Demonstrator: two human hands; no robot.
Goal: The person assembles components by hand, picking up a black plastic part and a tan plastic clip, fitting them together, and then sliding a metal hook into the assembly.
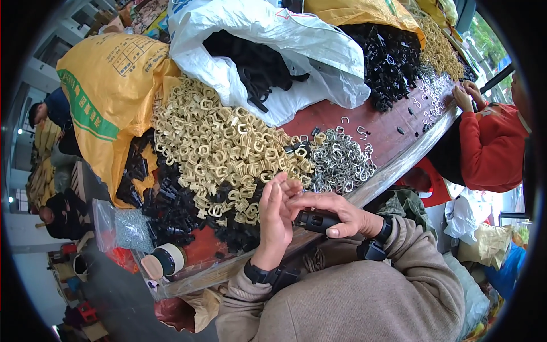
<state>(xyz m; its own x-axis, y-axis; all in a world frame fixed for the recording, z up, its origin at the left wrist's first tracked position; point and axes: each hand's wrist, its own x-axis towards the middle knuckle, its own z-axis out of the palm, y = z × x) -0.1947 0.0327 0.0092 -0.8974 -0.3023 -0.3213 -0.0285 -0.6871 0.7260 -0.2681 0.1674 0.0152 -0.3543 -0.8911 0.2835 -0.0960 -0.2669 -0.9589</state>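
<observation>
Near the front edge of the table my two hands meet. The fingers of my left hand (274, 219) are stretched upward, and I see nothing held in it. My right hand (348, 215) grips a black cylindrical plastic part (312, 221) under its fingers and thumb, its fingertips reaching to my left palm. Just beyond lie a heap of beige plastic buckle-like pieces (219, 142) and a smaller pile of silver metal U-shaped clips (341, 162). Black plastic parts (171, 199) are heaped to the left of my hands.
A white sack (194, 45) of black parts and a yellow sack (91, 85) stand on the red table (325, 117). A round container (171, 259) and a bag of small grey pieces (132, 228) sit at the left corner. A person in red (493, 142) works at right.
</observation>
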